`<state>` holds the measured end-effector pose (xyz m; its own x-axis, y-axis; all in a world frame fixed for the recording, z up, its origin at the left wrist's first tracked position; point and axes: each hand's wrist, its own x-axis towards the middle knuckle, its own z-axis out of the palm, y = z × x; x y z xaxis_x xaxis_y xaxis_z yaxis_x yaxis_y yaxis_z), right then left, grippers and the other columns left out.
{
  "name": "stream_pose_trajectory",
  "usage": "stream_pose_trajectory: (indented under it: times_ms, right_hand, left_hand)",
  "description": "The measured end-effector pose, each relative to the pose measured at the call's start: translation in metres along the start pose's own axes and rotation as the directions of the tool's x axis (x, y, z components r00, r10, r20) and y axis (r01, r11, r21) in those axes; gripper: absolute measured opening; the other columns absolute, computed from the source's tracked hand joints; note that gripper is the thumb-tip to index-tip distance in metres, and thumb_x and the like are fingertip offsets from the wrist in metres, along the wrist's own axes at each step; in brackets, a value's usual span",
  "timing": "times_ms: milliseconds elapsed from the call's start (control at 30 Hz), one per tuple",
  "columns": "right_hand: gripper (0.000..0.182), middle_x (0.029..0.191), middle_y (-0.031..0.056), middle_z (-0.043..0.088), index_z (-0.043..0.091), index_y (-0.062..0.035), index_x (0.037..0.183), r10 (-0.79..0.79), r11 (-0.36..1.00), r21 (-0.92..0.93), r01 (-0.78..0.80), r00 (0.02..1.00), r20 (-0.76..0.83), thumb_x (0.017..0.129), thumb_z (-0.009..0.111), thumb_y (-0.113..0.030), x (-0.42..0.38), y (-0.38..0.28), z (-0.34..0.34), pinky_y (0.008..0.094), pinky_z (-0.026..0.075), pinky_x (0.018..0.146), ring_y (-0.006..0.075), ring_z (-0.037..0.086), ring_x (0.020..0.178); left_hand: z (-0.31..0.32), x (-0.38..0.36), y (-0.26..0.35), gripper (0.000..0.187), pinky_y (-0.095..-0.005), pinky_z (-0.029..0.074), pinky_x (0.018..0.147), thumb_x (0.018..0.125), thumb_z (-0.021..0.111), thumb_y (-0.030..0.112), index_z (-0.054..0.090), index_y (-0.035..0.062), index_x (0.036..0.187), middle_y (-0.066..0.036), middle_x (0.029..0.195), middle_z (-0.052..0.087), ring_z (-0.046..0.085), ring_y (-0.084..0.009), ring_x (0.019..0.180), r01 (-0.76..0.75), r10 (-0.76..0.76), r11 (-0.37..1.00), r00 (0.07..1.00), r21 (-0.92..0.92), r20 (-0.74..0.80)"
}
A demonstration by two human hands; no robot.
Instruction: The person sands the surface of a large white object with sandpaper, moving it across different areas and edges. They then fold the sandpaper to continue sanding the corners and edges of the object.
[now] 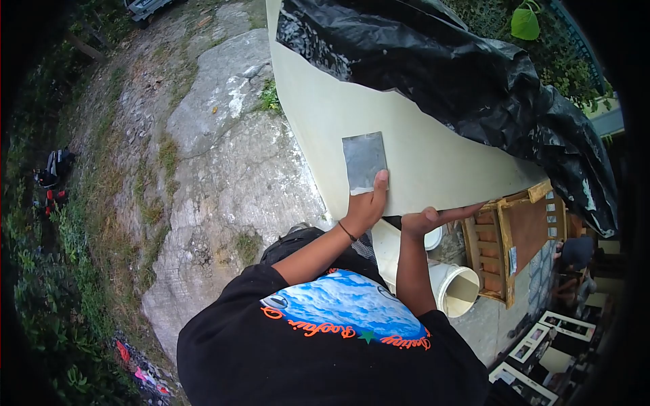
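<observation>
A large cream-coloured flat panel (325, 115) spreads out in front of me. My left hand (365, 206) grips the lower end of a grey rectangular piece that looks like sandpaper (365, 159), lying against the panel's face. The thumb rests along its right edge, and the other fingers are mostly hidden. Pale dust marks the grey surface. To the right, my right hand (437, 220) is at the panel's near edge, thumb apart and fingers stretched out along it. Black plastic sheeting (460, 88) covers the panel's far side.
Below the panel's edge are white buckets (459, 291) and a wooden frame (504, 250) with a brown board. Cracked concrete (223, 183) and grass lie to the left. White-framed pieces (525, 386) are at lower right. A vehicle (145, 7) shows at top left.
</observation>
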<state>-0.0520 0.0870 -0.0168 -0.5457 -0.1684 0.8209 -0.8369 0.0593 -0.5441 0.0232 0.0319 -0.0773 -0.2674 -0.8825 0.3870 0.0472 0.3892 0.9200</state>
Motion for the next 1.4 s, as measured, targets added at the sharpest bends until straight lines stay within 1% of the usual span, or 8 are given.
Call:
stream_pose_trajectory:
  times_ms: [167,367,633,733,900,1033,1167,1400]
  right_hand:
    - [0.099,0.145,0.0245,0.009,0.000,-0.0008,0.144,-0.041,0.999,-0.034,0.040,0.999,-0.027,0.082,0.019,-0.076,0.005,-0.006,0.001,0.0524,0.021,0.106,0.0359,0.017,0.135]
    - [0.099,0.145,0.0247,0.008,0.000,-0.0009,0.144,-0.030,0.998,-0.061,0.030,0.999,-0.009,0.082,0.019,-0.076,0.002,-0.001,-0.003,0.0527,0.020,0.106,0.0361,0.016,0.136]
    - [0.098,0.145,0.0249,0.008,-0.002,-0.0016,0.144,-0.044,0.998,-0.047,0.043,0.999,-0.013,0.082,0.019,-0.075,0.007,-0.005,-0.001,0.0525,0.022,0.106,0.0362,0.018,0.135]
    - [0.098,0.145,0.0251,0.009,-0.002,-0.0013,0.144,-0.046,0.999,-0.010,0.046,0.999,-0.005,0.083,0.021,-0.075,0.005,-0.001,0.000,0.0511,0.023,0.106,0.0359,0.019,0.135]
    - [0.101,0.146,0.0254,0.008,-0.002,-0.0003,0.143,-0.018,1.000,0.005,0.018,1.000,-0.005,0.082,0.019,-0.077,0.004,-0.005,0.001,0.0512,0.022,0.106,0.0353,0.018,0.135]
    - [0.103,0.147,0.0258,0.003,-0.003,0.0010,0.143,-0.004,0.999,-0.038,0.003,1.000,-0.011,0.081,0.020,-0.078,0.003,-0.008,-0.001,0.0520,0.017,0.108,0.0372,0.013,0.137]
    - [0.108,0.147,0.0267,0.002,-0.005,0.0013,0.143,0.043,0.999,-0.002,-0.043,0.999,-0.023,0.078,0.019,-0.081,0.001,-0.005,0.001,0.0507,0.019,0.108,0.0379,0.013,0.137]
    - [0.098,0.143,0.0266,0.013,0.000,0.0017,0.144,-0.011,0.995,-0.098,0.005,0.998,-0.059,0.084,0.014,-0.075,-0.003,-0.005,0.004,0.0491,0.023,0.105,0.0368,0.025,0.130]
  left_hand:
    - [-0.010,0.037,-0.080,0.063,-0.0445,0.044,0.068,0.096,0.036,0.045,0.057,-0.0110,0.078,-0.023,0.065,0.058,0.060,-0.0323,0.066,0.713,-0.720,0.694,0.681,0.101,0.135]
    - [0.001,-0.027,0.026,0.058,-0.0393,0.044,0.082,0.097,0.037,0.044,0.059,-0.0104,0.092,-0.025,0.090,0.061,0.060,-0.0313,0.088,-0.003,0.008,0.998,0.997,0.062,-0.072]
    - [-0.016,0.011,-0.034,0.062,-0.0422,0.043,0.062,0.097,0.036,0.045,0.055,-0.0095,0.074,-0.019,0.062,0.055,0.055,-0.0334,0.061,0.695,-0.716,0.697,0.665,0.176,0.212]
    - [-0.008,-0.010,0.021,0.044,-0.0400,0.042,0.085,0.097,0.041,0.033,0.053,-0.0086,0.105,-0.024,0.097,0.059,0.056,-0.0367,0.091,0.193,-0.191,0.979,0.981,-0.069,0.037]
    - [0.000,0.034,-0.014,0.050,-0.0418,0.042,0.083,0.098,0.037,0.037,0.056,-0.0085,0.100,-0.025,0.095,0.060,0.056,-0.0384,0.089,0.142,-0.141,0.986,0.990,-0.090,0.014]
    - [-0.017,0.096,-0.061,0.065,-0.0423,0.042,0.062,0.095,0.034,0.048,0.056,-0.0087,0.073,-0.019,0.058,0.053,0.056,-0.0289,0.060,0.644,-0.647,0.762,0.760,0.060,0.054]
    - [-0.007,0.069,-0.008,0.043,-0.0408,0.042,0.086,0.095,0.044,0.033,0.053,-0.0062,0.111,-0.025,0.102,0.058,0.057,-0.0351,0.096,-0.045,0.045,0.999,0.999,-0.006,-0.014]
    - [-0.002,0.104,-0.062,0.050,-0.0418,0.042,0.084,0.096,0.035,0.040,0.054,-0.0059,0.106,-0.022,0.097,0.060,0.056,-0.0388,0.091,0.037,-0.038,0.999,0.998,-0.021,-0.049]
